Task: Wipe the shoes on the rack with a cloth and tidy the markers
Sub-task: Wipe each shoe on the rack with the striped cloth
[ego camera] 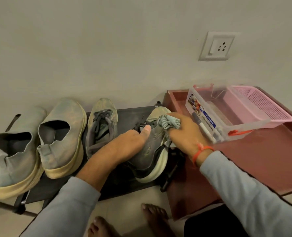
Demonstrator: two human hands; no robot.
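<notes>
Wiping the laced shoe point(150, 151): right hand point(186, 134) pinches the cloth point(169, 123), left hand point(133, 141) grips it (steadying); next, probably the sole.

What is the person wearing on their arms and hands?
Both arms have long light grey-blue sleeves, and the right sleeve has a thin dark line along it. The left sleeve looks plain. The right hand has an orange-red thread tied round the wrist. The left hand is bare, with no gloves or rings showing.
</notes>
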